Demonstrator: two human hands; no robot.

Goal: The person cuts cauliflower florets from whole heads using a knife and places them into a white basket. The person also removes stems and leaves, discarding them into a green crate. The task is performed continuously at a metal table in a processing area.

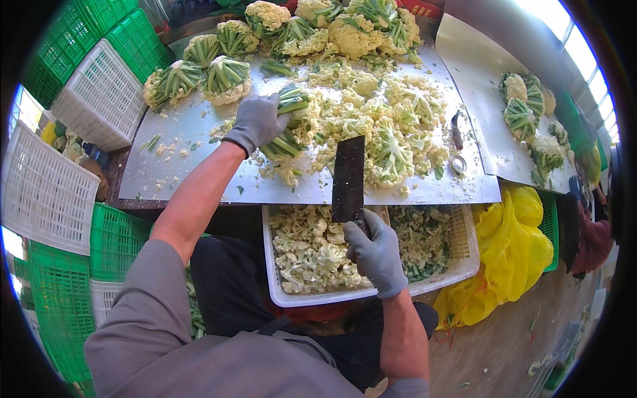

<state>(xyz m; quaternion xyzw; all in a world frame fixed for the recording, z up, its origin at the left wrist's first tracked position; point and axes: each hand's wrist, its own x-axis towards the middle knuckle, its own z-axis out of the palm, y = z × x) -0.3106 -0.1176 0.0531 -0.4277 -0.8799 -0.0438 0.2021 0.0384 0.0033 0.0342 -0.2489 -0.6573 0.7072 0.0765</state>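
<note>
My left hand (259, 121), in a grey glove, grips a cauliflower head (294, 102) by its green leaf stalks, over the metal-topped table (169, 174). In my gloved right hand (379, 253) is a dark-bladed cleaver (348, 179), its blade pointing away from me across the table's front edge. Cut cauliflower pieces (390, 154) lie piled just beyond and right of the blade. Below the edge, a white plastic crate (276, 300) holds cauliflower florets (318, 253) on its left side and leafy trimmings (423, 244) on its right.
Whole cauliflowers (353, 37) are heaped along the table's back. A small knife (456, 130) and a metal ring (459, 163) lie at right. Green crates (59, 298) and white crates (102, 94) stack at left. A yellow mesh bag (512, 239) hangs right; a person (592, 239) is beyond.
</note>
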